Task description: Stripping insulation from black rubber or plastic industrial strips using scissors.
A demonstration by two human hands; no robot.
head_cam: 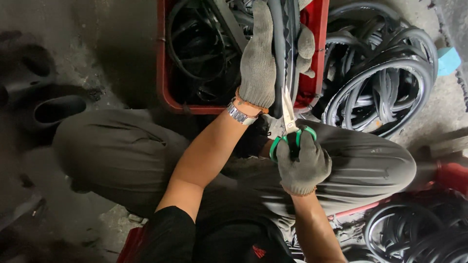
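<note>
**A:** Over the lap, what's the room like?

**B:** Tight. Red crate sits right ahead of the knees, near edge almost at the thighs, packed w/ black rubber strips. Pile of black rubber rings crowds the floor just beside the crate's right wall. More rings low by the right leg. Bare concrete floor only on the left side.

**A:** And the strip vs the hands?

**B:** Left hand, knit glove, wrapped round a black rubber strip, holding it upright over the crate. Right hand, gloved too, fingers thru the green handles of scissors just below the left. Blades point up along the strip's lower end; can't tell if they're biting it.
</note>
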